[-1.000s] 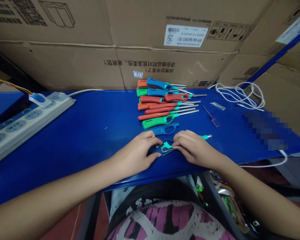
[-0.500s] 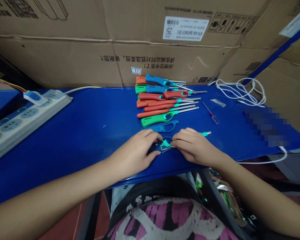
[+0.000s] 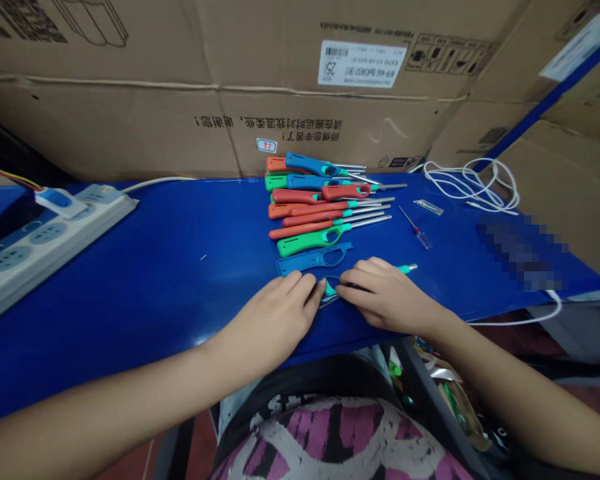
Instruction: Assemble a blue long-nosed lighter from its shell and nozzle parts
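Both my hands rest on the blue table near its front edge, pressed on an opened blue long-nosed lighter whose teal trigger part shows between them. My left hand lies fingers together over the lighter's handle half. My right hand pinches the front part, and the lighter's teal and metal tip sticks out past it. A loose blue lighter shell half lies just behind my fingers.
A pile of several red, green and blue long lighters lies behind the hands. A small screwdriver and a clear strip lie to the right, near coiled white cable. A power strip sits left. Cardboard boxes wall the back.
My left hand has slid right and closed over the lighter's handle, hiding most of the teal part. The right hand has barely moved. The view shifted slightly.
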`<state>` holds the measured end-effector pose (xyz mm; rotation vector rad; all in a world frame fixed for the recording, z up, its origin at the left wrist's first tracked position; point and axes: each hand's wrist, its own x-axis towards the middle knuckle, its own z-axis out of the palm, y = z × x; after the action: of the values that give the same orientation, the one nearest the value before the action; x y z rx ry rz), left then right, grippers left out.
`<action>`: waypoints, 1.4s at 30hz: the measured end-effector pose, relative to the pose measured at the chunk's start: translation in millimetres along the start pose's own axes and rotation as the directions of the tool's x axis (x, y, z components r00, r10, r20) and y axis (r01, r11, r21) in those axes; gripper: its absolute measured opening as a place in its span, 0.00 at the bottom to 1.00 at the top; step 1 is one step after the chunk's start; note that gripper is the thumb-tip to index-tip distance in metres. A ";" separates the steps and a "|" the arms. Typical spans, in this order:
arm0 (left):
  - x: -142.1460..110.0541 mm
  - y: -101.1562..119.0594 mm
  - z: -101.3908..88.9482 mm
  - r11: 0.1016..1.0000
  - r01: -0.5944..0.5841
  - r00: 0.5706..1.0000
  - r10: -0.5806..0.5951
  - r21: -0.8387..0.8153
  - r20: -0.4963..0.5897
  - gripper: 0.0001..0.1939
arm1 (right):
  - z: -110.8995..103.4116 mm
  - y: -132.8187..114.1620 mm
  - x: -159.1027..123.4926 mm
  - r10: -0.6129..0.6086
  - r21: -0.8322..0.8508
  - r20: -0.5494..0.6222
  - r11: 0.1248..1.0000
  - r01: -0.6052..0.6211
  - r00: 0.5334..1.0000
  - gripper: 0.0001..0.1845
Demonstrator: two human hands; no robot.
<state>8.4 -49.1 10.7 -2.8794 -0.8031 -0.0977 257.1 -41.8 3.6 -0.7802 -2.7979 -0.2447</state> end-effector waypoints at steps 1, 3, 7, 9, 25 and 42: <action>0.0 1.4 0.0 1.000 -0.007 1.000 0.007 0.022 0.003 0.23 | -1.2 -0.6 0.4 -0.007 -0.008 0.001 1.000 0.007 1.000 0.15; 0.2 2.9 0.1 0.999 -0.009 1.000 0.009 0.041 0.009 0.23 | -4.7 1.1 0.0 -0.026 -0.021 -0.012 0.999 0.026 1.000 0.14; -0.1 0.4 0.8 1.000 0.016 1.000 -0.016 -0.003 0.002 0.22 | -14.8 28.3 -10.9 0.078 -0.047 -0.092 0.995 -0.083 0.993 0.13; -1.0 -1.9 0.3 0.997 0.060 0.998 -0.062 -0.054 -0.023 0.21 | -19.1 55.7 -23.2 0.246 -0.102 -0.140 0.960 -0.261 0.959 0.12; -0.9 -1.0 1.6 0.999 0.039 0.984 -0.032 0.036 -0.176 0.10 | 0.3 172.7 -88.2 0.920 0.007 -0.204 0.342 -0.940 0.334 0.06; 12.5 -12.3 0.4 0.344 0.060 0.783 -0.599 -0.937 -0.170 0.09 | 8.7 -41.3 40.5 0.505 0.399 -0.280 0.835 -0.380 0.816 0.06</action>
<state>12.7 -32.3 13.2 -3.1036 -1.6088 -1.8297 200.1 -55.0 1.7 -1.1387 -2.1351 0.1414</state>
